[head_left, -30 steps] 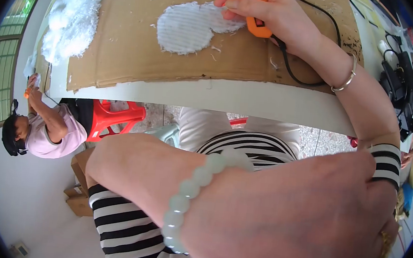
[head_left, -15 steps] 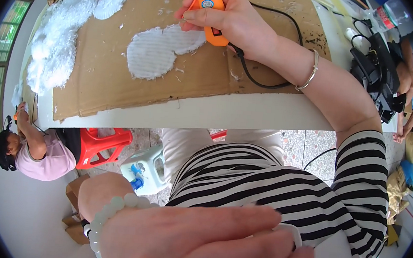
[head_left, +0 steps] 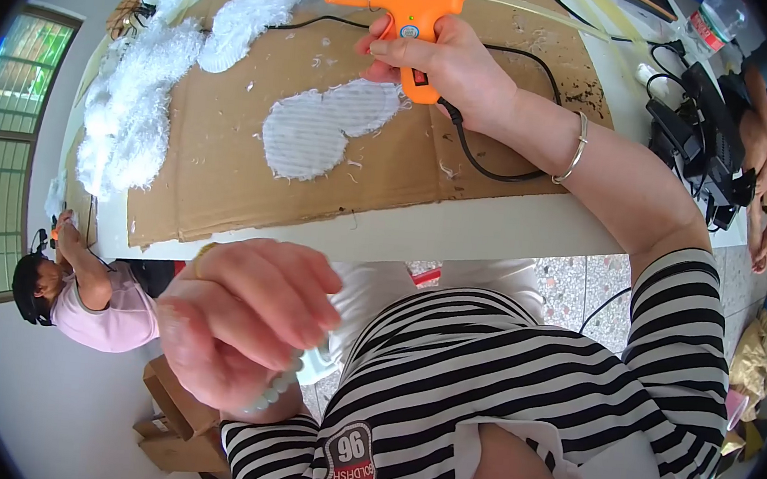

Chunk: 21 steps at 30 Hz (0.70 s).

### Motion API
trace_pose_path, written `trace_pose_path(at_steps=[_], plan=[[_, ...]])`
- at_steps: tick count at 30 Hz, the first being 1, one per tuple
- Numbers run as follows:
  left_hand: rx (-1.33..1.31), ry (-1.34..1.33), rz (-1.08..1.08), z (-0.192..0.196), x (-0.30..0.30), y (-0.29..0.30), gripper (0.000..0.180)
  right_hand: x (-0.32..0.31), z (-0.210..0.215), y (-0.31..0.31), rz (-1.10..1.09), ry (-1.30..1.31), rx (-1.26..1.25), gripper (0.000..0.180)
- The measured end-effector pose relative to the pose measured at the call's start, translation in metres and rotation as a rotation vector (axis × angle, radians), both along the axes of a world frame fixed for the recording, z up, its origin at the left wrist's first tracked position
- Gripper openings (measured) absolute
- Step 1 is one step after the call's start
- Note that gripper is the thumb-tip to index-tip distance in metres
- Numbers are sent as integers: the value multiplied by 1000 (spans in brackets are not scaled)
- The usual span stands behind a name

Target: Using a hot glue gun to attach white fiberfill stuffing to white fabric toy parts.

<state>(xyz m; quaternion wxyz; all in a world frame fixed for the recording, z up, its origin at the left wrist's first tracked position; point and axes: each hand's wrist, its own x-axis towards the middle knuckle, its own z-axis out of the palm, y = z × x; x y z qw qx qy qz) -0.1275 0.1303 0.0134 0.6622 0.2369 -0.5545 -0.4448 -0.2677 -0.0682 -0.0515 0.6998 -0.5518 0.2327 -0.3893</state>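
Well, from my end the right hand point(head_left: 462, 68) is closed firmly around the handle of the orange glue gun point(head_left: 422, 10), whose nozzle points left. The white fabric piece point(head_left: 310, 137) lies left of that hand and nearer than the gun, flat on the cardboard point(head_left: 219, 134), its long axis slanting from near left to far right. Its narrow right end appears just beside the handle; I can't judge the gun's height. The left hand point(head_left: 244, 319) is farther off, raised nearside of the tabletop point(head_left: 494, 231), fingers half curled; I can't tell whether it holds anything. Cardboard gives me room toward the near edge and left, up to the fluffy white heap point(head_left: 123, 135); on the right, the black cord point(head_left: 504, 177) loops close under the wrist.
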Motion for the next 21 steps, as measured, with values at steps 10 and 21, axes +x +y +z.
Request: trace_pose_path(at_steps=[10, 21], plan=[[887, 655, -370, 61, -108, 38, 29, 3, -3, -6, -26, -9, 27, 18], [41, -128, 162, 37, -122, -12, 23, 3, -1, -2, -2, 33, -1, 20]])
